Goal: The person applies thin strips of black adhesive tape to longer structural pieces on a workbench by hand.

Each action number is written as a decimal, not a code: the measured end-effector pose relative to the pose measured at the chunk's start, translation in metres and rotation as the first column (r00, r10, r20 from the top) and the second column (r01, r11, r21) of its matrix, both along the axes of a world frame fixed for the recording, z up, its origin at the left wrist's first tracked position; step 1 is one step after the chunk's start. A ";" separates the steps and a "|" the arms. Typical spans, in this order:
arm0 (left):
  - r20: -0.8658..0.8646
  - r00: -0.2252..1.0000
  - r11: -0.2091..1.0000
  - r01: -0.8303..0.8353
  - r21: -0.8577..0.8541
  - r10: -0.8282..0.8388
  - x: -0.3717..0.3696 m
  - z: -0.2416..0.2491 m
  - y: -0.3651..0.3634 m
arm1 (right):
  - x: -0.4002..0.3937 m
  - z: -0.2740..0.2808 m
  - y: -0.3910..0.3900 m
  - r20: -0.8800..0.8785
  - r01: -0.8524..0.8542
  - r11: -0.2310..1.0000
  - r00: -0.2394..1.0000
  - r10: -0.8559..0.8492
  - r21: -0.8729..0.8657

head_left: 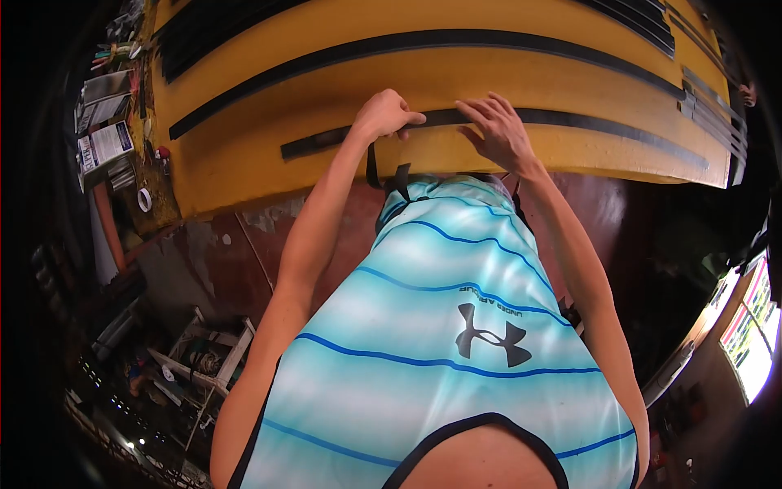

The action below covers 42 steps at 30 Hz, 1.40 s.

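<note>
A long, flat black strip lies along the near side of the yellow table, bowed by the wide lens. My left hand is over its left half, fingers curled and pressed together; what they hold, if anything, is hidden. One fingertip points right along the strip. To the right, my right hand hovers at or just above the strip with its fingers spread, and I see nothing in it. Below my left wrist, a short black strap hangs by the table edge.
Another long black strip lies farther back. Stacks of dark strips fill the far left and far right. Papers and a white tape roll sit at the left. Part of another person's hand shows at the right edge.
</note>
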<state>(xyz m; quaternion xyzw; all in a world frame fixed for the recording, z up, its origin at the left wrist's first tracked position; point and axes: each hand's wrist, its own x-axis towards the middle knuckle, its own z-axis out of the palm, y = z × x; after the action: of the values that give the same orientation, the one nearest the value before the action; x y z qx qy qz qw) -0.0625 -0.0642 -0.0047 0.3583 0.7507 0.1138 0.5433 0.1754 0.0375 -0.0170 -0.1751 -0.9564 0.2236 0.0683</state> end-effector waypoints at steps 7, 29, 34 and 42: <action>-0.100 0.995 1.000 0.004 0.018 -0.002 0.006 0.010 -0.009 | -0.033 -0.001 -0.010 -0.067 -0.111 0.989 0.991 0.118 0.095; -0.073 0.994 0.997 0.079 -0.004 -0.079 0.053 0.012 0.029 | 0.067 0.000 0.064 0.100 -0.045 0.975 0.995 0.024 0.219; -0.117 0.982 0.989 0.149 -0.004 -0.148 0.093 0.001 0.074 | 0.074 -0.006 0.065 -0.071 0.085 0.994 0.994 -0.080 0.069; -0.256 0.935 0.957 0.276 0.092 -0.245 0.116 -0.005 0.086 | 0.047 -0.010 0.060 -0.106 0.344 0.877 0.911 -0.398 -0.335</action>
<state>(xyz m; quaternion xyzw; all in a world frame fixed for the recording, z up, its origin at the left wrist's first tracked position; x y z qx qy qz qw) 0.0532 0.0216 -0.0098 0.4999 0.7481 0.0436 0.4343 0.2225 0.0970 -0.0266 -0.3440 -0.8485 0.3673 0.1638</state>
